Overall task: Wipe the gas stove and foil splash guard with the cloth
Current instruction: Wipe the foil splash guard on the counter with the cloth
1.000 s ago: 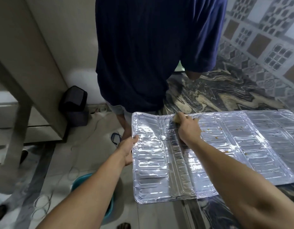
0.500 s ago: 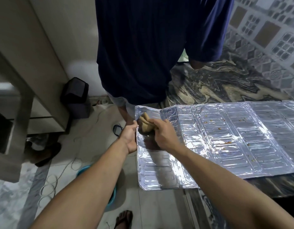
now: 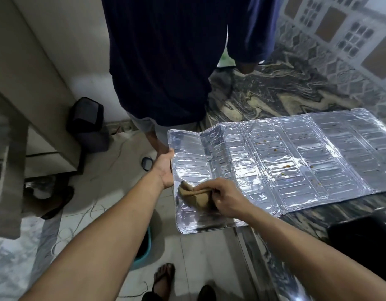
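Observation:
The silver foil splash guard (image 3: 285, 166) lies unfolded across the marbled counter, its left panel sticking out past the counter's end. Brown food specks dot its middle and right panels. My right hand (image 3: 228, 197) grips a crumpled brown cloth (image 3: 195, 195) and presses it on the near part of the left panel. My left hand (image 3: 166, 168) holds the guard's left edge, fingers curled over the rim. A black corner, perhaps the gas stove (image 3: 361, 240), shows at the lower right.
A person in a dark blue shirt (image 3: 166, 61) stands close behind the guard's far left corner. A teal bucket (image 3: 144, 255) sits on the floor under my left arm. My sandalled foot (image 3: 163, 276) is below. A black box (image 3: 85, 118) stands by the wall.
My right hand has dragged the cloth from the far end of the left panel toward me, down to its near part. My left hand kept hold of the left edge.

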`<state>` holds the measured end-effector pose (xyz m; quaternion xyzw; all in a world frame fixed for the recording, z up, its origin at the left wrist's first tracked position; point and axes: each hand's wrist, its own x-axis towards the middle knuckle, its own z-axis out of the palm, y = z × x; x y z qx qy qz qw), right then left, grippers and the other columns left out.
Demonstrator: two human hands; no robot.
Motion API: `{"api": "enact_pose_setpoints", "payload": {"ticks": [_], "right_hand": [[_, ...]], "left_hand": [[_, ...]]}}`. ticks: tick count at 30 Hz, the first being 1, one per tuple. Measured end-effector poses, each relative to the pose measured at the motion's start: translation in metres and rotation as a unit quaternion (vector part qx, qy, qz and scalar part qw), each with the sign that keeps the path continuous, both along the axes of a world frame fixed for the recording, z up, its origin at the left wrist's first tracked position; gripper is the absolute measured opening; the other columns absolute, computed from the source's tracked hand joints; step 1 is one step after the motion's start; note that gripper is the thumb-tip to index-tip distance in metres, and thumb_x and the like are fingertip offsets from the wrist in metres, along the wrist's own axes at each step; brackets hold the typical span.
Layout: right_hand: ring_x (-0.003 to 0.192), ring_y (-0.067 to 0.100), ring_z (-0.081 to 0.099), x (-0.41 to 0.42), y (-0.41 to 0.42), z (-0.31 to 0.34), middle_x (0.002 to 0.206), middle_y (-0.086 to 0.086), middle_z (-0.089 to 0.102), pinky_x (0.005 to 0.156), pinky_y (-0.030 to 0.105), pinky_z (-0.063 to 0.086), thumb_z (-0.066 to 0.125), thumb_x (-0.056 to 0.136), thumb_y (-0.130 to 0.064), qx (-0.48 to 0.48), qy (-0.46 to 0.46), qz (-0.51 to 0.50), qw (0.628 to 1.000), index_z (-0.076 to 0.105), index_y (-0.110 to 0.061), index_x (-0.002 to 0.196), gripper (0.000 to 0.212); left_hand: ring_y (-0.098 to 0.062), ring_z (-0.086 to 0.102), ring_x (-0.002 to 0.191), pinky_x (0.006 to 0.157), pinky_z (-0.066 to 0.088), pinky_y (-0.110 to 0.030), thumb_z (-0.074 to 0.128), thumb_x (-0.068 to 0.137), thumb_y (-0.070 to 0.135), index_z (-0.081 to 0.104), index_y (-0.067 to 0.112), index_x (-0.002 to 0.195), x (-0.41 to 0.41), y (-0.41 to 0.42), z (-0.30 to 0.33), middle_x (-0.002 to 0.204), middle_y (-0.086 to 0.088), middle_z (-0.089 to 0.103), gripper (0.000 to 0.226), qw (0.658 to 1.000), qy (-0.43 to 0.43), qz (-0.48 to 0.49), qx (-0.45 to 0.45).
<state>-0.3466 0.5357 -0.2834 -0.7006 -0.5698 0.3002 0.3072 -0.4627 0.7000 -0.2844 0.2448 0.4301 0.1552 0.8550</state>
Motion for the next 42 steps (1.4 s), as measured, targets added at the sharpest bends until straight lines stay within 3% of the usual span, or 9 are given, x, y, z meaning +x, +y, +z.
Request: {"api": "enact_pose_setpoints", "payload": {"ticks": [3,6,10,17,25,32,34,38,42], "right_hand": [[0.083,0.023,0.066,0.013,0.006,0.002,0.088,0.001,0.071,0.076,0.041,0.056,0.051,0.078,-0.001,0.008,0.002,-0.094,0.996,0.074,-0.018,0.104,0.038],[0.072,0.022,0.064,0.016,0.007,0.002,0.080,-0.004,0.069,0.060,0.030,0.049,0.052,0.080,-0.004,0.051,-0.062,-0.144,0.986,0.073,-0.019,0.109,0.039],[0.074,0.026,0.059,0.016,-0.001,-0.006,0.086,0.004,0.072,0.059,0.031,0.037,0.058,0.086,-0.003,0.050,-0.117,-0.173,0.977,0.071,-0.021,0.112,0.034],[0.083,0.023,0.054,-0.015,-0.028,-0.019,0.101,-0.005,0.074,0.065,0.027,0.040,0.040,0.071,-0.003,0.051,-0.187,-0.012,0.981,0.074,-0.023,0.105,0.052],[0.089,0.015,0.044,-0.012,-0.050,-0.009,0.100,-0.012,0.071,0.068,0.035,0.046,0.047,0.075,-0.003,-0.054,-0.197,0.180,0.962,0.071,-0.030,0.105,0.047],[0.091,0.023,0.049,0.041,-0.040,0.006,0.099,-0.005,0.071,0.066,0.035,0.046,0.056,0.091,-0.024,-0.047,-0.310,-0.130,0.941,0.069,-0.029,0.105,0.019],[0.087,0.023,0.048,0.037,-0.042,0.001,0.100,-0.004,0.071,0.063,0.037,0.047,0.059,0.089,-0.023,-0.024,-0.309,-0.086,0.947,0.067,-0.031,0.115,0.028],[0.086,0.014,0.039,0.025,-0.038,0.003,0.103,-0.006,0.069,0.060,0.029,0.036,0.056,0.093,-0.036,-0.030,-0.327,0.041,0.944,0.065,-0.032,0.122,0.030],[0.092,0.016,0.044,0.055,0.013,0.017,0.105,-0.003,0.070,0.064,0.029,0.035,0.057,0.094,-0.032,-0.051,-0.338,-0.015,0.940,0.071,-0.023,0.105,0.021]], "left_hand": [[-0.035,0.065,0.095,0.091,0.047,-0.046,0.039,0.099,0.044,0.067,0.002,0.107,-0.010,-0.001,-0.006,0.109,-0.021,0.068,0.051,0.997,0.011,-0.071,0.007],[-0.034,0.072,0.082,0.087,0.053,-0.049,0.054,0.090,0.027,0.072,-0.003,0.090,-0.027,-0.007,-0.015,0.090,-0.020,0.073,0.035,0.980,0.056,-0.190,-0.027],[-0.035,0.073,0.079,0.069,0.057,-0.054,0.052,0.090,0.015,0.061,-0.001,0.106,-0.040,-0.017,-0.034,0.090,-0.020,0.073,0.024,0.970,0.100,-0.220,-0.038],[-0.038,0.072,0.067,0.054,0.056,-0.055,0.042,0.101,0.023,0.059,-0.005,0.099,-0.027,-0.014,-0.033,0.079,-0.023,0.072,0.032,0.976,0.108,-0.183,-0.049],[-0.037,0.064,0.094,0.100,0.039,-0.056,0.049,0.099,0.019,0.057,0.001,0.100,-0.027,-0.010,-0.030,0.098,-0.020,0.066,0.019,0.978,0.124,-0.161,-0.044],[-0.027,0.062,0.082,0.085,0.055,-0.052,0.053,0.095,0.002,0.056,-0.005,0.090,-0.030,-0.007,-0.030,0.082,-0.013,0.065,0.010,0.962,0.163,-0.219,0.018],[-0.017,0.060,0.068,0.088,0.051,-0.032,0.052,0.094,-0.006,0.057,-0.005,0.081,-0.028,-0.006,-0.030,0.066,-0.009,0.064,0.014,0.960,0.177,-0.212,0.049],[-0.007,0.044,0.044,0.043,0.034,-0.014,0.056,0.091,-0.008,0.058,-0.003,0.064,-0.024,-0.002,-0.036,0.050,-0.004,0.054,0.027,0.947,0.228,-0.206,0.090],[-0.006,0.059,0.057,0.039,0.039,-0.012,0.054,0.092,-0.008,0.060,-0.002,0.067,-0.019,-0.005,-0.035,0.051,-0.004,0.064,0.027,0.949,0.226,-0.200,0.089]]}}
